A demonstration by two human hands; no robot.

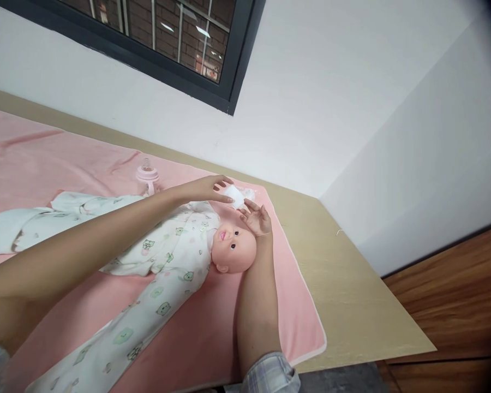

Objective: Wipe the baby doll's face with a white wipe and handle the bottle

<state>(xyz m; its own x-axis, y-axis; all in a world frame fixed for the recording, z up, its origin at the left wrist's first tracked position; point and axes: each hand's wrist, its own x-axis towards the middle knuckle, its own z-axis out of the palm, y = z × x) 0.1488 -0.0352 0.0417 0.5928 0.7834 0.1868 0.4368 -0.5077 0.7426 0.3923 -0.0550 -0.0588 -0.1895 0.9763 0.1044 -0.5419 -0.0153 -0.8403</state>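
Note:
My left hand (213,189) reaches over the doll from the left, its thumb and fingers around a small white tissue-like piece (234,196). On the other side of that piece is my right hand (258,218), palm turned up, fingers apart and loosely curved, with fingertips close to its edge. Whether they touch it is hard to tell. A baby doll (234,248) lies on its back in a white printed outfit, its head against my right forearm. Partly behind the white piece sits a clear, crinkled plastic wrapper (249,194).
A pink blanket (298,305) covers much of the pale wooden table (335,284). Beyond my left forearm stands a baby bottle with a pink collar (147,173). White walls and a dark-framed window (225,93) border the table's far side; wooden panelling (454,284) is at right.

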